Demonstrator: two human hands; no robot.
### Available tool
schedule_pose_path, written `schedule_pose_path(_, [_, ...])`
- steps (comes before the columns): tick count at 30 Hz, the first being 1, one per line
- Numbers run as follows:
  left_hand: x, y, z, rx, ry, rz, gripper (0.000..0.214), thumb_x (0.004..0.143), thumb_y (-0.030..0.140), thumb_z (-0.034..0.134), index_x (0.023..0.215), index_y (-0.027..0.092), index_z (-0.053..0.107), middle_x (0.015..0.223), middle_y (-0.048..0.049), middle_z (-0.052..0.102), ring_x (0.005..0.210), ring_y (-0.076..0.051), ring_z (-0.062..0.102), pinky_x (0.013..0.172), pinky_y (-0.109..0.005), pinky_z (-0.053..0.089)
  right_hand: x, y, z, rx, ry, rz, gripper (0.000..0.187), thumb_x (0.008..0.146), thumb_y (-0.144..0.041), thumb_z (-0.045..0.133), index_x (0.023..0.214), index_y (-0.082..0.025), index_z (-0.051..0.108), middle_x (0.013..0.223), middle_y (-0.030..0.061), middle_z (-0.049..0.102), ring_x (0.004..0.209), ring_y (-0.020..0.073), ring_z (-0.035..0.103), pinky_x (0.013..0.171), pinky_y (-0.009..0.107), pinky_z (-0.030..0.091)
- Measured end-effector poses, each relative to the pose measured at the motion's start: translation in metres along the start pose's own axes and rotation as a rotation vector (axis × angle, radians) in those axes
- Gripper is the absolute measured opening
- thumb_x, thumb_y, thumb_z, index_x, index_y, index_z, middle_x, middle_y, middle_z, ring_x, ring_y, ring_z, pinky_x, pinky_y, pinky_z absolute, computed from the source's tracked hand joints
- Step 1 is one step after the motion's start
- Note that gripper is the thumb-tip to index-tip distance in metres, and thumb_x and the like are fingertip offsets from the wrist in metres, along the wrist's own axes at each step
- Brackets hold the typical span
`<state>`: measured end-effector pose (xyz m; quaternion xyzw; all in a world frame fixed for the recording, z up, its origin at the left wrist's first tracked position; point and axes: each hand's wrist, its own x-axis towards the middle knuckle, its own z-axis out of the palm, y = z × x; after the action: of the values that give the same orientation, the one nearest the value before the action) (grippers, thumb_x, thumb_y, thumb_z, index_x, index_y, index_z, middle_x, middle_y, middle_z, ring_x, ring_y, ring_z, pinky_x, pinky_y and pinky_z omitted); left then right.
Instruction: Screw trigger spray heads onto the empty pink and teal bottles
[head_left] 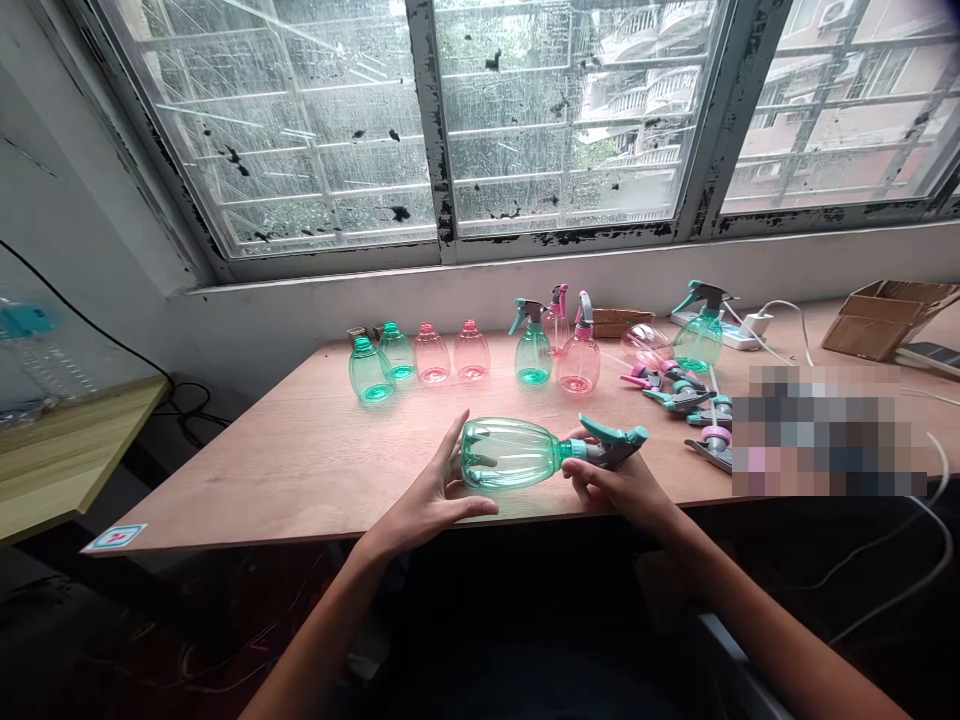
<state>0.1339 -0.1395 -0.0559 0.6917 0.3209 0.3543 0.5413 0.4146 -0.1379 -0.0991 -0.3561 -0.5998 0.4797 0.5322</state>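
Note:
A clear green spray bottle [510,454] lies on its side in the air over the table's front edge, its teal and grey trigger head [611,442] to the right. My left hand [435,485] cups the bottle's base end, fingers behind it and thumb along its underside. At the neck, my right hand [615,485] grips the collar between thumb and fingers. Behind stand capless bottles, green [371,372] and pink [431,355]. Further right are bottles with spray heads on, one green [533,350] and one pink [578,360].
Loose trigger heads [679,390] are heaped on the wooden table [300,460] at right, beside a pixelated patch. A pink bottle [646,343] lies near another green spray bottle [699,340]. A cardboard box [885,318], a power strip [739,337] and white cables sit at the far right.

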Motion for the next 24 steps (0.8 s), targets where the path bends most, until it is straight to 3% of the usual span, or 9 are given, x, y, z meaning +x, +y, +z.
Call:
schedule_pose_path(5, [0.0007,0.0085,-0.0003,0.115,0.000,0.047,0.076,0.092,0.039,0.065,0.157,0.030,0.028,0.161,-0.0103,0.036,0.147,-0.037,0.033,0.117,-0.048,0.037,-0.0003,-0.0024,0.0015,-0.023,0.017,0.001,0.036,0.080,-0.044,0.080,0.102,-0.019,0.066,0.060,-0.0024,0.063,0.044,0.0129,0.052,0.046,0.028,0.042])
schedule_pose_path(10, [-0.0007,0.0043,0.0014,0.075,-0.004,0.009,0.100,0.086,0.029,0.074,0.158,0.042,0.006,0.167,-0.0077,0.022,0.141,-0.031,0.045,0.117,-0.047,0.038,0.0010,-0.0024,0.0003,-0.004,0.009,-0.030,0.034,0.081,-0.043,0.080,0.100,-0.019,0.064,0.059,-0.0034,0.062,0.043,0.0133,0.053,0.047,0.029,0.043])
schedule_pose_path(14, [-0.0016,0.0007,0.0010,0.031,-0.034,0.002,0.105,0.086,0.028,0.074,0.158,0.042,-0.001,0.165,-0.0090,0.027,0.143,-0.030,0.043,0.118,-0.047,0.036,0.0008,-0.0018,0.0007,-0.009,0.007,-0.033,0.034,0.081,-0.043,0.079,0.100,-0.019,0.064,0.060,-0.0030,0.062,0.043,0.0133,0.053,0.047,0.029,0.043])
schedule_pose_path(17, [-0.0010,0.0032,0.0005,0.049,-0.006,-0.002,0.099,0.086,0.033,0.074,0.159,0.038,0.006,0.166,-0.0106,0.023,0.146,-0.033,0.038,0.118,-0.048,0.036,-0.0001,-0.0022,0.0020,-0.028,0.006,-0.010,0.037,0.080,-0.047,0.079,0.100,-0.019,0.066,0.059,-0.0028,0.062,0.043,0.0130,0.051,0.046,0.029,0.042])
schedule_pose_path(20, [0.0001,0.0061,0.0010,0.088,-0.016,0.012,0.084,0.091,0.038,0.067,0.159,0.031,0.019,0.162,-0.0127,0.033,0.146,-0.036,0.036,0.117,-0.049,0.037,-0.0003,-0.0027,0.0022,-0.028,0.002,0.007,0.039,0.079,-0.048,0.080,0.100,-0.019,0.066,0.058,-0.0031,0.061,0.042,0.0130,0.051,0.045,0.028,0.042])
schedule_pose_path(24, [0.0003,0.0038,0.0027,0.095,0.013,0.007,0.094,0.086,0.031,0.074,0.159,0.036,0.014,0.163,-0.0096,0.031,0.142,-0.033,0.043,0.117,-0.049,0.037,0.0006,-0.0026,0.0007,0.014,0.005,-0.003,0.037,0.079,-0.045,0.081,0.101,-0.020,0.064,0.060,-0.0038,0.062,0.044,0.0128,0.053,0.046,0.028,0.043])
